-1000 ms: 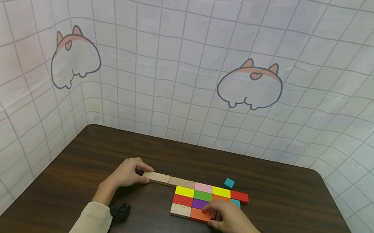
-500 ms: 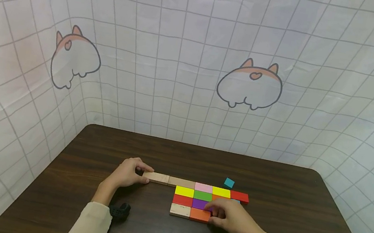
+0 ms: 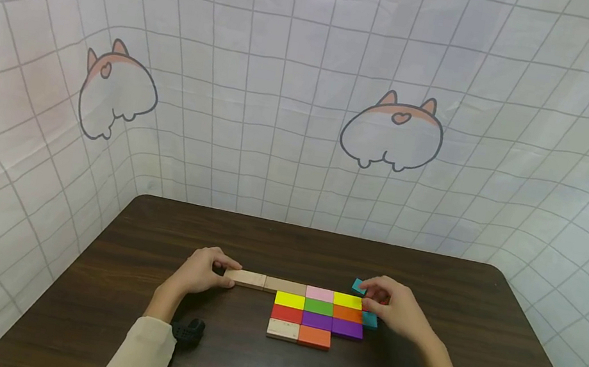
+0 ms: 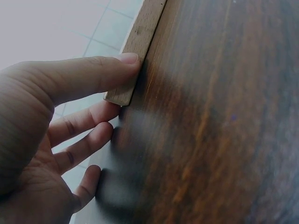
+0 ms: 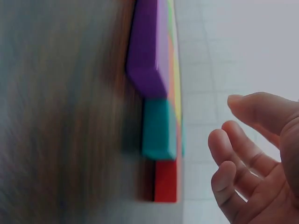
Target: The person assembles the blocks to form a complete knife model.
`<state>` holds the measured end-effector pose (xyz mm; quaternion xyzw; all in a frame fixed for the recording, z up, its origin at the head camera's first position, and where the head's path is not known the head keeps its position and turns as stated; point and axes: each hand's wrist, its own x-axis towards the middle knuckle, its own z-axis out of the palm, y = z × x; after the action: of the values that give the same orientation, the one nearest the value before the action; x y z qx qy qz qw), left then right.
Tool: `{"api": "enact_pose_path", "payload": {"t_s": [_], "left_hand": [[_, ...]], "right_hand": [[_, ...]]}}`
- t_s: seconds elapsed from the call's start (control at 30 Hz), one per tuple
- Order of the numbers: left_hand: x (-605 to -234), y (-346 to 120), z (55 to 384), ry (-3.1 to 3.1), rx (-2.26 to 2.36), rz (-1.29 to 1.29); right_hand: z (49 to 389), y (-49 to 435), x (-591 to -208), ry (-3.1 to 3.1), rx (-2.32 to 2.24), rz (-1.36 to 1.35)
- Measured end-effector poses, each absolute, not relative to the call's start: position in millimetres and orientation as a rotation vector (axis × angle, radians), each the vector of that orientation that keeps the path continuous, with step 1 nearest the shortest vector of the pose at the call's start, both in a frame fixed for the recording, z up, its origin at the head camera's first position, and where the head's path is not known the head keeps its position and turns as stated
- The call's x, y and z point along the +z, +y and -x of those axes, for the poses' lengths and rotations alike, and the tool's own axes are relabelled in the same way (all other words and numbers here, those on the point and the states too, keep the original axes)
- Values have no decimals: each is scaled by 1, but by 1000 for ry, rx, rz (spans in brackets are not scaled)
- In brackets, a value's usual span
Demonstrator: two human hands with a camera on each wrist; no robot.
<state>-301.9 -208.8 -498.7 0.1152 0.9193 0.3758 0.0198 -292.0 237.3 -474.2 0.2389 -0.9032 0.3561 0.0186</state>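
Observation:
At the left end of the row of flat blocks, my left hand [image 3: 202,272] pinches a plain wooden block [image 3: 248,278]. In the left wrist view the thumb lies on that block's [image 4: 141,32] side and the other fingers are loosely bent. My right hand [image 3: 399,308] hovers above the row's right end, loosely bent with nothing in it, as the right wrist view confirms. Beneath it the red block [image 5: 166,182] is mostly hidden in the head view. A small teal block [image 3: 358,286] sits apart behind the row, near the right fingertips. A purple block [image 3: 347,329] stands in the third row.
Other blocks lie against each other: a second wooden block [image 3: 285,286], a pink block [image 3: 319,293], a green block [image 3: 318,307] and an orange block [image 3: 314,337]. Another teal block [image 3: 369,321] ends the second row. The dark table [image 3: 218,359] meets a grid-patterned curtain [image 3: 278,142].
My right hand has left the purple block at the front right and moved back and right, over the red block. The purple block now shows in full. My left hand stays put.

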Motion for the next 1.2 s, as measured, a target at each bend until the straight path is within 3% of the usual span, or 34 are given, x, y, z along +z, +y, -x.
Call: {"api": "enact_pose_path", "payload": {"t_s": [0.27, 0.5, 1.2], "left_hand": [[-498, -209, 303, 2838, 1170, -347], [-499, -210, 302, 2835, 1176, -342], [-501, -210, 304, 2840, 1182, -337]], "right_hand": [[327, 250, -480, -2942, 1119, -620], [347, 248, -485, -2989, 1095, -697], [363, 244, -487, -3087, 1067, -619]]}}
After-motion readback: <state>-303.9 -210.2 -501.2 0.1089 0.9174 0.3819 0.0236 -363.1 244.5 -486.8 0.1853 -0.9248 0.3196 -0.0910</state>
